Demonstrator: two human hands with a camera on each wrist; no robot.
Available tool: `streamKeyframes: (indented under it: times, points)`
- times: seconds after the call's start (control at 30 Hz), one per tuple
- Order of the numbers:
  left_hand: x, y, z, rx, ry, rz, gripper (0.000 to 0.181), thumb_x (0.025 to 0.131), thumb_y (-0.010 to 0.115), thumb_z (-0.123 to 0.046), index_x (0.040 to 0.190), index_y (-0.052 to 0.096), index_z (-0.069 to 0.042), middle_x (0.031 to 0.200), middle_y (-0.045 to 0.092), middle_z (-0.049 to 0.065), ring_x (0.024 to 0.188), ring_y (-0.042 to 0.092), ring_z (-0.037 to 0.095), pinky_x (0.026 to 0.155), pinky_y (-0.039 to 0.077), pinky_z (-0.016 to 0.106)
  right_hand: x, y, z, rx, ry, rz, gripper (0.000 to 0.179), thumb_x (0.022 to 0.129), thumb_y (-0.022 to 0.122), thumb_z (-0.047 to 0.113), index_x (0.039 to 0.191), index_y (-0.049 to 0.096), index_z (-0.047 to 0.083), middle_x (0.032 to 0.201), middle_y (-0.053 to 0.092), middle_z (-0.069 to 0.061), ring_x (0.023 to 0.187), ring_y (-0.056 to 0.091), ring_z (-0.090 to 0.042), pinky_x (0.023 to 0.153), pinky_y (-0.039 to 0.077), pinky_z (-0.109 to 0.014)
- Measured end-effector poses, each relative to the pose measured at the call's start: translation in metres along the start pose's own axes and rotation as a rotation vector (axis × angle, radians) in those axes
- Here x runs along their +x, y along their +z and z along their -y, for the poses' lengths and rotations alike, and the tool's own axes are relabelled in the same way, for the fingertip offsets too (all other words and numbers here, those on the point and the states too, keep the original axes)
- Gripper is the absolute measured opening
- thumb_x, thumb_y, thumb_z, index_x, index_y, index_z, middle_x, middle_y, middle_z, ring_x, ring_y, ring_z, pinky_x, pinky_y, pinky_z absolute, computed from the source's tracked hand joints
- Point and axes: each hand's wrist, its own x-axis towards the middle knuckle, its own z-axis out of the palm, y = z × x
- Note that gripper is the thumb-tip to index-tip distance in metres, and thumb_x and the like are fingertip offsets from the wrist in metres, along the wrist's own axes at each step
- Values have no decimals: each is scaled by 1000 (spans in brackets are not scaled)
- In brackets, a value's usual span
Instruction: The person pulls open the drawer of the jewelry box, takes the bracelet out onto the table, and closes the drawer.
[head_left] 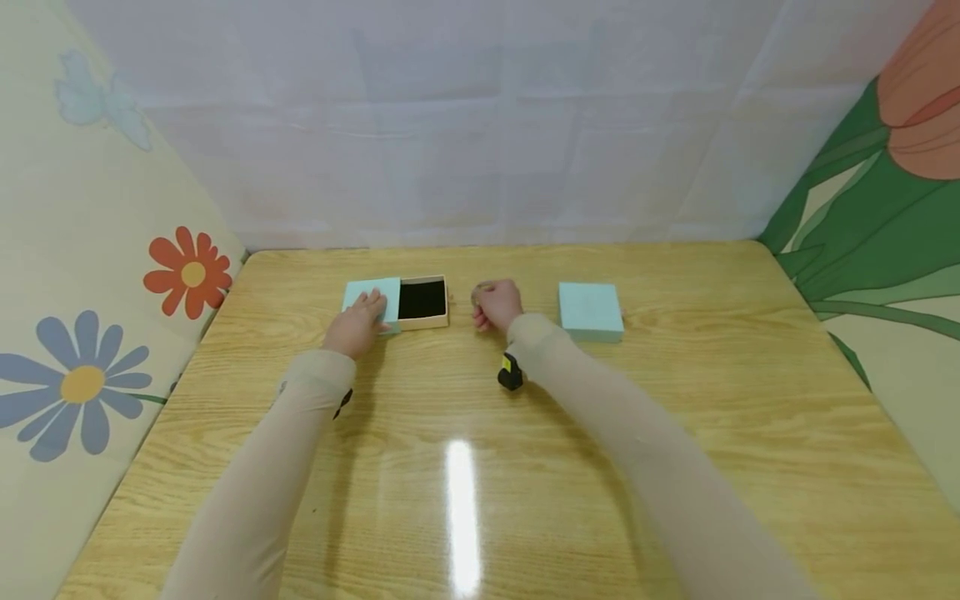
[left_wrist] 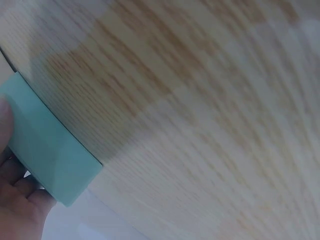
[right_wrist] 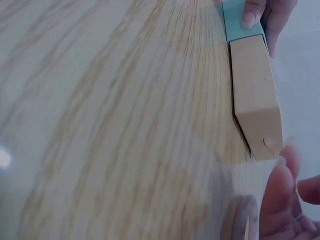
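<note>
A light-blue box sleeve (head_left: 372,294) lies on the table, its cream drawer (head_left: 445,322) with a black lining (head_left: 422,299) slid out to the right. My left hand (head_left: 354,327) grips the sleeve from above; in the left wrist view, its thumb and fingers lie on opposite sides. To the drawer's right is my right hand (head_left: 500,305), fingers curled, with a pale grey bangle (right_wrist: 243,220) at them. The bangle is only partly seen, and where the fingers grip it is hidden. A small pull string (right_wrist: 269,147) shows on the drawer's end.
A second light-blue box (head_left: 590,312), closed, sits to the right of my right hand. The wooden table (head_left: 390,500) runs back to a white cloth wall (head_left: 480,150), with flower-painted panels at both sides. Light glares off the table's front middle.
</note>
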Motion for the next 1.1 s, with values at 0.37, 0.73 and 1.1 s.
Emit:
streamKeyframes:
  times: [0.37,0.73,1.1]
  points:
    - [1,0,0,-3,-2,1,55,100,53,-14,145,33,10,153,23,27,141,20,43,113,23,58,-2,17,3,-1,31,60,22,99,52,4,110,54,-15,57,56,-7,39,52,-9,36,46,-17]
    - [1,0,0,2,3,-12,55,99,55,-15,144,36,10,152,25,28,140,23,44,112,26,58,16,30,-4,-32,74,84,21,98,55,7,91,65,-11,57,58,-11,40,53,-14,37,50,-23]
    - [1,0,1,9,8,-22,54,99,55,-13,143,37,11,151,26,28,140,24,44,111,26,59,6,35,1,-52,76,88,26,101,50,8,104,61,-15,53,55,-5,35,49,-7,33,44,-17]
